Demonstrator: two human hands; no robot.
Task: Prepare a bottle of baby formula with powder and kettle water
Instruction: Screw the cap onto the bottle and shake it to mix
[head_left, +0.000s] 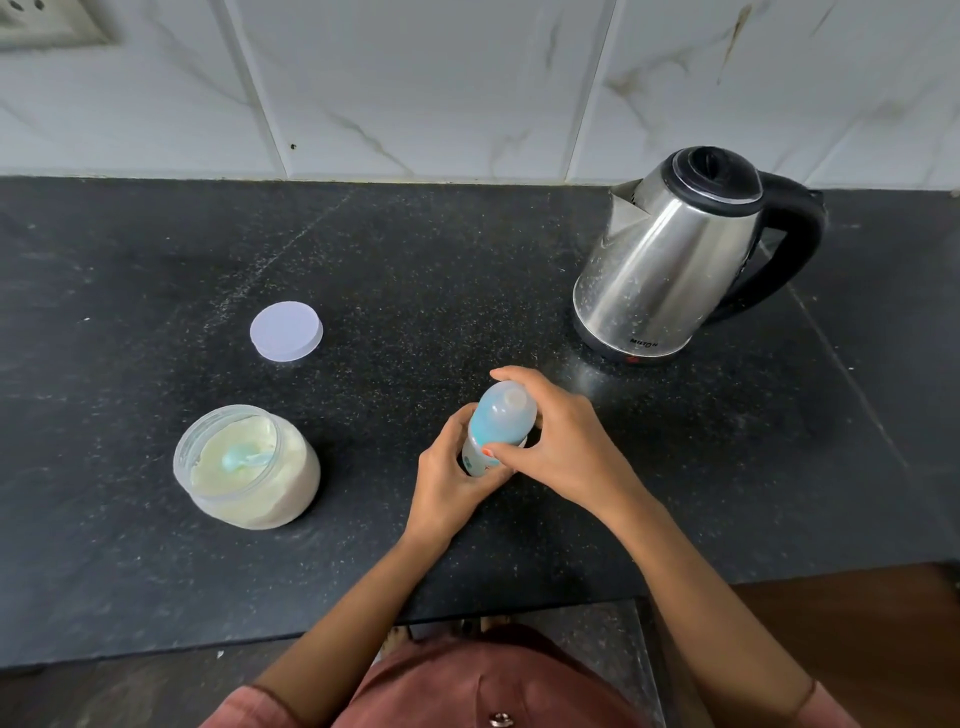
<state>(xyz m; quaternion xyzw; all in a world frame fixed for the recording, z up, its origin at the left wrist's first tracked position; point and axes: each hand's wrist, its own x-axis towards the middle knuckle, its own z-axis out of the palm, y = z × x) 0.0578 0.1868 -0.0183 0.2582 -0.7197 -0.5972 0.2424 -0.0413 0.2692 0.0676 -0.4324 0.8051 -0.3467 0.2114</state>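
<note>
Both hands are closed round the baby bottle (497, 427), which stands on the black speckled tabletop (415, 260) close to its near edge. The left hand (451, 480) wraps the lower body of the bottle from the left, fingers curled about it. The right hand (566, 441) grips the bottle's top from the right: its thumb crosses the front just under the clear, blue-tinted domed cap (511, 402) and its fingers curve over the far side. Small blue markings show on the bottle's body, too small to read.

Beyond the right hand and a little to its right stands a stainless-steel electric kettle (670, 260) with a black lid and handle, well apart from the hands – the name "MILTON" is printed low on its side. To the left of the left hand sits an open clear jar (182, 452) of pale cream powder, with a light blue scoop (244, 458) lying in the powder. Farther back from the jar, its round white lid (285, 331) lies flat on the tabletop.
</note>
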